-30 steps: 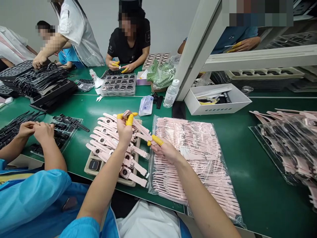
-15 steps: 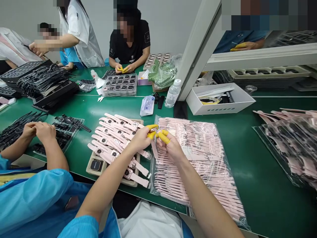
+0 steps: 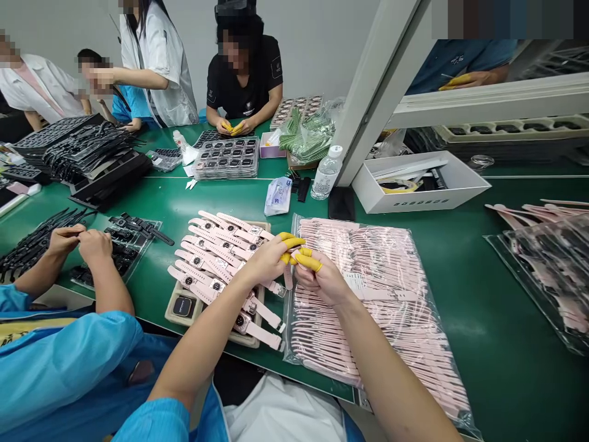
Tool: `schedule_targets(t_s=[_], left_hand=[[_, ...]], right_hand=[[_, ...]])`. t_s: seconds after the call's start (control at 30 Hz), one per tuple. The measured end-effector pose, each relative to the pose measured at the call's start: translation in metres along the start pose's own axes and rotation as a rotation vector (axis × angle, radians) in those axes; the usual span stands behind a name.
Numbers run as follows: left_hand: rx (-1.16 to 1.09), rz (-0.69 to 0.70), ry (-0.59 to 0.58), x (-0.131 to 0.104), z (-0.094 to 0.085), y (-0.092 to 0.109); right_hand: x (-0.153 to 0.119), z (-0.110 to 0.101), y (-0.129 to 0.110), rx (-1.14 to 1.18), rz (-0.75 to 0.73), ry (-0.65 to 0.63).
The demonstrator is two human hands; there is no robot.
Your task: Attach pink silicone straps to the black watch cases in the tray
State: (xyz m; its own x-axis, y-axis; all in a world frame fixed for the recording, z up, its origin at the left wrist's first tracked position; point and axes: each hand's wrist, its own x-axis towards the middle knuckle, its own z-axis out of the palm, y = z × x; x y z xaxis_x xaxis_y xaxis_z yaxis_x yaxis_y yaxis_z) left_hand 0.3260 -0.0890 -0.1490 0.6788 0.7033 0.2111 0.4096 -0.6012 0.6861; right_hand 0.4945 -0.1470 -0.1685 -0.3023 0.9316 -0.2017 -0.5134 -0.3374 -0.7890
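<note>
My left hand (image 3: pixel 268 259), with yellow finger cots on its fingertips, is closed on a pink watch strap (image 3: pixel 288 278) whose end hangs below the fingers. My right hand (image 3: pixel 323 277), also in yellow finger cots, pinches at the same piece from the right. A small dark edge shows between the fingertips; the fingers hide the rest. Below and left of my hands, several smartwatches with pink straps (image 3: pixel 221 264) lie across a beige tray (image 3: pixel 172 310). Under my right hand lies a clear bag of pink straps (image 3: pixel 391 325).
A white box (image 3: pixel 423 199) with tools stands at the back, beside a water bottle (image 3: pixel 326 175) and a white packet (image 3: pixel 278 196). To the left, a co-worker's hands (image 3: pixel 96 247) handle black straps. More bagged pink straps (image 3: pixel 547 264) lie at right. A slanted post (image 3: pixel 375 92) rises behind.
My fingertips have drawn closer over the strap, hiding the metallic bit seen between them before. The view has shifted slightly. The watches and bag stay put.
</note>
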Motion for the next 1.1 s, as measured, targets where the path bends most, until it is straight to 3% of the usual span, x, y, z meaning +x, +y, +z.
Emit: schedule_targets(t_s=[0.3, 0.53, 0.8, 1.1], left_hand=[[0.024, -0.021, 0.025, 0.001, 0.004, 0.001], [-0.008, 0.012, -0.055, 0.0, -0.006, 0.014], [0.342, 0.026, -0.14, 0.0, -0.002, 0.004], [0.424, 0.01, -0.178, 0.0, -0.006, 0.011]], right_hand=[[0.001, 0.005, -0.001, 0.109, -0.032, 0.039], [0.002, 0.003, 0.001, 0.164, -0.043, 0.068], [0.006, -0.001, 0.007, 0.091, 0.046, 0.134], [0.007, -0.002, 0.009, 0.036, 0.077, 0.142]])
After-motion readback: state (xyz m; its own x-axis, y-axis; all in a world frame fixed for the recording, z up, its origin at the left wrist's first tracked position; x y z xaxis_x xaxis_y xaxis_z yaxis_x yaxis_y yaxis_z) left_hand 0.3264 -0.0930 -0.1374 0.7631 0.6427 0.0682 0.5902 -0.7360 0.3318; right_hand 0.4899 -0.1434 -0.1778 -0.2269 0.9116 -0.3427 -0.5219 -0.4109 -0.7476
